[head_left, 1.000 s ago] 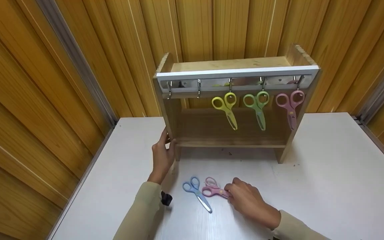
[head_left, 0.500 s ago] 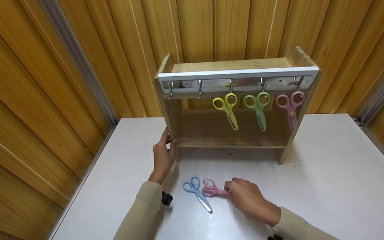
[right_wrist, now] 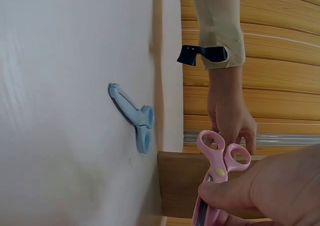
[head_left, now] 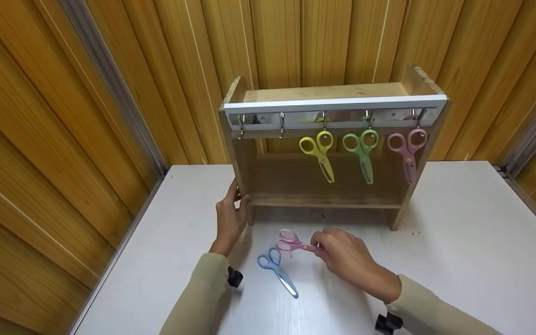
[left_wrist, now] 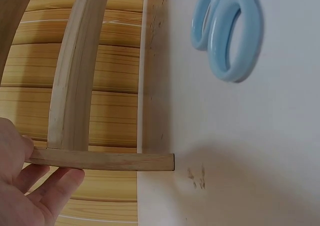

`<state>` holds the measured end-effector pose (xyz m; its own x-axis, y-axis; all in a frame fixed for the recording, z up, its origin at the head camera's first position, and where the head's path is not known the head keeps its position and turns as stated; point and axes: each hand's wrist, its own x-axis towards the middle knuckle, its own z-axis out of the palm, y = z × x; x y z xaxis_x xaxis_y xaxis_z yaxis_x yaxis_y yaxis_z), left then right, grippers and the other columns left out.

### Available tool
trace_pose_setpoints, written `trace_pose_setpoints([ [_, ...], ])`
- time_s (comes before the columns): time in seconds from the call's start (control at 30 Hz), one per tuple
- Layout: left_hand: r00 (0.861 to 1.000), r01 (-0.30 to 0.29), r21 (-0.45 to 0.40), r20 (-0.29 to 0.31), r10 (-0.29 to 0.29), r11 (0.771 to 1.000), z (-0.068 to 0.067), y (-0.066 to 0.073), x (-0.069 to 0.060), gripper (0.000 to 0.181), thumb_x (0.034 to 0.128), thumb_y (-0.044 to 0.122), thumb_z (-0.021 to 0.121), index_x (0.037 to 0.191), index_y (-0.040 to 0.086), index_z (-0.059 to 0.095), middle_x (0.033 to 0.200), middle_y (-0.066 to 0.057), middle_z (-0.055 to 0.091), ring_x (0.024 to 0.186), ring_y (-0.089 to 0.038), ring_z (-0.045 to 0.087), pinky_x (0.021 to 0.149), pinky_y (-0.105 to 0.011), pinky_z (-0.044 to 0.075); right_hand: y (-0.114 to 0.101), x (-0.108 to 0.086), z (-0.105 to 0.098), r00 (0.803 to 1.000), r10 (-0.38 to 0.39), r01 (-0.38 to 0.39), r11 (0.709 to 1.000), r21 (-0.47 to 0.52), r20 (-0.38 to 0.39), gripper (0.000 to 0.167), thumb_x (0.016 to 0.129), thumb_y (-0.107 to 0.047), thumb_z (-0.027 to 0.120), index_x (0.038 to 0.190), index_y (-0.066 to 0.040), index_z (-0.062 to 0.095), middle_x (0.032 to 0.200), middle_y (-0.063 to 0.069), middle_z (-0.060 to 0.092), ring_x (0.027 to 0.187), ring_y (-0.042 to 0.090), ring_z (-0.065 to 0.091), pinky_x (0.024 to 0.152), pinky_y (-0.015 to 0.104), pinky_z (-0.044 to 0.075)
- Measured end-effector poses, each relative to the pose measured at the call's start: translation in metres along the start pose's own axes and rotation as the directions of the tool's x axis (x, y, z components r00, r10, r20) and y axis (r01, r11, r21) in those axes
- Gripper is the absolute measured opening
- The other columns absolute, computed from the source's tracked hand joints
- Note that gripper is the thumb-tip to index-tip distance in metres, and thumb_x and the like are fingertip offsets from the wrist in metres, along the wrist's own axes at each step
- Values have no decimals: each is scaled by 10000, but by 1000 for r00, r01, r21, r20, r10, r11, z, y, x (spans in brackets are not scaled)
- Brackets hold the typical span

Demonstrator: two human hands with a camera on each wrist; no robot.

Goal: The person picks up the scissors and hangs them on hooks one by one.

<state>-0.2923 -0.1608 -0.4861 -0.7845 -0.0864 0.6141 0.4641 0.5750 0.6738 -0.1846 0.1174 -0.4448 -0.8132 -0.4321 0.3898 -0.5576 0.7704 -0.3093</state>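
My right hand (head_left: 349,258) pinches pink scissors (head_left: 289,241) by the blades, handle loops pointing left. They are raised off the table, as the right wrist view shows, with the thumb across the blades (right_wrist: 217,171). Blue scissors (head_left: 278,272) lie on the white table just below them. My left hand (head_left: 231,218) grips the left side panel of a wooden rack (head_left: 324,204); in the left wrist view thumb and fingers (left_wrist: 67,181) sit on either side of the panel edge. From the rack's hooks hang yellow scissors (head_left: 319,153), green scissors (head_left: 363,153) and another pink pair (head_left: 407,151).
A metal hook strip (head_left: 303,116) runs along the rack's top front; its two leftmost hooks (head_left: 282,125) hold nothing. The white table (head_left: 472,260) spreads around the rack. Wood-look panels (head_left: 277,42) stand behind and at the sides.
My right hand has lifted the pink scissors off the table and moved them slightly toward the rack. The left hand keeps its grip on the side panel. The blue scissors stay put.
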Motion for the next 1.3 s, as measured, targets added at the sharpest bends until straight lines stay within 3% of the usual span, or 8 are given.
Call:
trace_pose_setpoints([
  [0.23, 1000, 24, -28, 10, -24, 999, 0, 0, 0, 603, 1003, 36, 649, 1561, 129, 441, 1362, -163, 651, 1070, -299, 718, 822, -414, 632, -8, 16, -23, 1000, 22, -22, 999, 37, -7, 126, 844, -113, 853, 915, -174, 769, 768, -84, 597, 694, 86, 538, 583, 231, 492],
  [0.37, 1000, 11, 0, 19, -11, 1000, -1, -1, 0, 606, 1010, 41, 638, 1572, 108, 418, 1394, -156, 630, 1074, -290, 717, 908, -410, 609, -14, 24, -33, 998, 15, -11, 998, 67, -60, 144, 844, -100, 852, 941, -165, 768, 811, -78, 606, 720, 81, 540, 616, 232, 516],
  [0.57, 1000, -3, -8, -4, 3, 1000, -2, -1, 0, 580, 998, 22, 648, 1542, 70, 454, 1327, -202, 660, 1040, -319, 725, 860, -436, 624, -21, 33, -44, 991, -13, 32, 990, 141, -137, 166, 843, -90, 853, 969, -151, 765, 862, -59, 622, 761, 83, 574, 673, 231, 569],
  [0.67, 1000, -1, 2, 0, 1, 1000, -2, -1, 0, 582, 1005, 37, 644, 1550, 74, 443, 1348, -183, 654, 1050, -304, 725, 901, -431, 612, -23, 37, -47, 985, -21, 52, 983, 177, -172, 168, 839, -77, 854, 969, -142, 769, 883, -48, 634, 775, 86, 588, 701, 226, 588],
  [0.77, 1000, 8, 6, 14, -8, 1000, -2, -1, 1, 595, 1013, 52, 637, 1566, 93, 423, 1380, -162, 639, 1072, -290, 720, 928, -416, 601, -25, 42, -49, 975, -35, 86, 971, 225, -219, 169, 830, -57, 856, 960, -125, 770, 887, -32, 645, 768, 88, 596, 700, 223, 596],
  [0.93, 1000, 17, -6, 22, -17, 1000, -4, -1, 1, 595, 1015, 51, 634, 1568, 120, 426, 1372, -158, 645, 1076, -303, 719, 842, -404, 624, -28, 54, -51, 955, -50, 146, 938, 314, -293, 152, 842, -29, 836, 960, -95, 767, 874, -7, 645, 749, 85, 586, 662, 226, 583],
  [1.3, 1000, 13, -19, 17, -12, 1000, -1, 0, 1, 587, 1018, 58, 630, 1567, 117, 428, 1387, -159, 633, 1089, -305, 716, 838, -393, 625, -32, 77, -52, 925, 40, 137, 893, 429, -377, 128, 881, -63, 812, 1000, -76, 769, 877, 1, 659, 762, 96, 607, 666, 221, 585],
])
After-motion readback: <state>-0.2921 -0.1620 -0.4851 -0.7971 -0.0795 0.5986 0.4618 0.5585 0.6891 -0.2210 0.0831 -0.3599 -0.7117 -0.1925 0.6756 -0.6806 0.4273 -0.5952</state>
